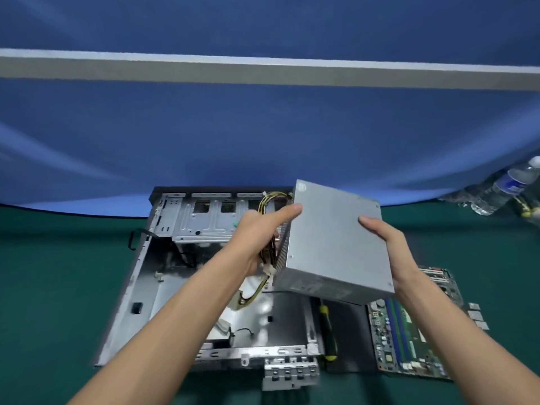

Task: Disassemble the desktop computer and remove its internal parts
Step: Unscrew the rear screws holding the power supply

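Both forearms are extended over the opened computer case. A grey power supply is held tilted above the case, gripped by the left hand and right hand on opposite sides. Its cables hang beneath. A motherboard and a screwdriver are noted on the green table, right of the case.

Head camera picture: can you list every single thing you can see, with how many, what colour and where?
power supply box: one, grey, held up over the case
cable bundle: one, yellow and black, hanging from the box's left side
computer case: one, silver, open on the table, left of centre
motherboard: one, green, on the table to the right
screwdriver: one, black and yellow, between case and motherboard
water bottle: one, clear, far right
table: one, green
backdrop: one, blue, behind the table
left hand: one, grips the box's left side
right hand: one, grips the box's right side
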A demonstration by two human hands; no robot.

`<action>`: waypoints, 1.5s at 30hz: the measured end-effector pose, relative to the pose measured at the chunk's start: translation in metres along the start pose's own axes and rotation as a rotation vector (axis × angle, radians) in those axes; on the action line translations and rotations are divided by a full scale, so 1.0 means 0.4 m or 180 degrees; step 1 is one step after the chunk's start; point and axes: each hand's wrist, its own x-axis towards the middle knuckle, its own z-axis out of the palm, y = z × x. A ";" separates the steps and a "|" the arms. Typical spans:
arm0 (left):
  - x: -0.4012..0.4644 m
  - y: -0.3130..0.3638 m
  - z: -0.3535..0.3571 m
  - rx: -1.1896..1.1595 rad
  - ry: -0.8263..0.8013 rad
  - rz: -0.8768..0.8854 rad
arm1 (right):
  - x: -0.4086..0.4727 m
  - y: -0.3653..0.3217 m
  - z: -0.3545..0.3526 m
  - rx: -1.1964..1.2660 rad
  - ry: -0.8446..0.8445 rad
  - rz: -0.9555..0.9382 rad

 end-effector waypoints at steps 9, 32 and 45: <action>0.016 -0.082 0.393 0.0371 0.0399 0.0143 | -0.018 -0.098 -0.347 -0.0014 0.0215 0.0230; 0.235 -0.398 0.562 0.0691 0.1057 -0.0640 | 0.073 0.042 -0.601 -0.2443 0.1289 0.0030; 0.206 -0.314 0.460 0.2444 0.1129 0.0304 | 0.065 0.022 -0.577 -0.3762 0.1689 -0.0332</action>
